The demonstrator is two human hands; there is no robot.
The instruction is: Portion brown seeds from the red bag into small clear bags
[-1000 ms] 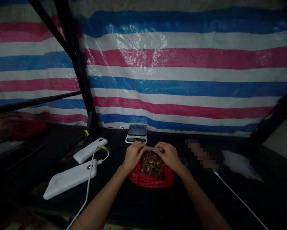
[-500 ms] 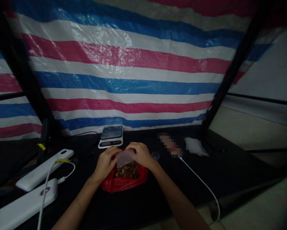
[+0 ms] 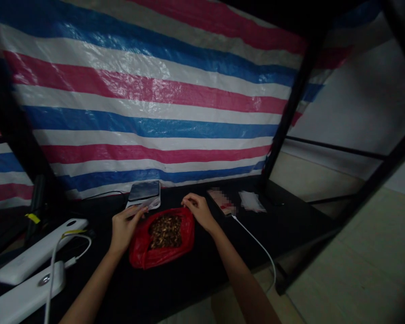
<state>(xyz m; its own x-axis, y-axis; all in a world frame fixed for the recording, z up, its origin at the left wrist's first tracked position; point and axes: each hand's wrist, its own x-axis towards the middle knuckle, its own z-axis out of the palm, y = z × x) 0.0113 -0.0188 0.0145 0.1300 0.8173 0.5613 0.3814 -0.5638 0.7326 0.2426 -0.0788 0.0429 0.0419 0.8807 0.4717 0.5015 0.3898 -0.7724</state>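
Observation:
A red plastic bag [image 3: 139, 245] lies open on the black table, filled with small brown and yellowish dried pieces [image 3: 166, 230]. My left hand [image 3: 124, 227], at the bag's left side, pinches a small translucent plastic bag [image 3: 152, 203] between thumb and fingers, its end reaching over the front of the scale. At the far right rim of the red bag is my right hand [image 3: 198, 210], fingers curled together; whatever they hold is hidden or too small to name. A white digital scale [image 3: 144, 191] with a dark top stands just behind.
Right of my hands lie a blurred phone-like object [image 3: 220, 201] with a white cable [image 3: 256, 239] and a stack of translucent bags [image 3: 252, 201]. Two long white devices [image 3: 40, 249] lie on the left. A striped tarpaulin [image 3: 155, 112] hangs behind the table [image 3: 202, 265].
My hands have moved apart. The translucent bag went from over the dried pieces to the left with my left hand. The small clear cup at the right no longer shows. The view turned right.

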